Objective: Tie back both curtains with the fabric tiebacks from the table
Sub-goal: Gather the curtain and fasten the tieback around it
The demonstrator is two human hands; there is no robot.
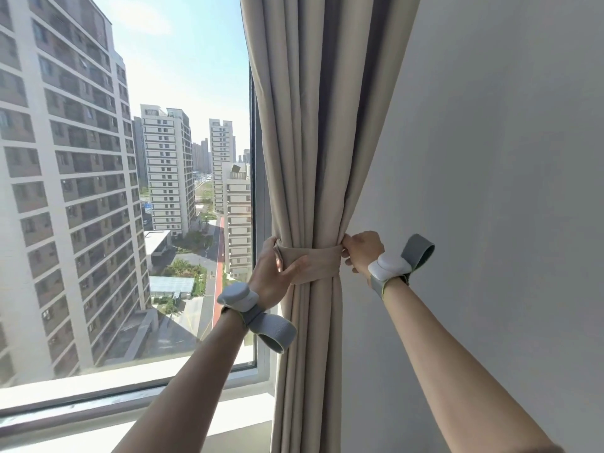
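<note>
Window (163,191) at left: tieback (322,261) wraps the gathered curtain (313,125), my left hand (273,276) curled round one end, right hand (361,250) pinching the other; fastening seems left, second curtain unseen

Bright daylight floods in through the window (130,191), sharp focus throughout, wide-angle bending at the edges

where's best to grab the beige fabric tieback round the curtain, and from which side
Probably at its two ends, one from each side of the gathered beige curtain. The beige fabric tieback lies flat and snug across the front folds, so only its edges give purchase; the left hand and right hand grip there.
</note>
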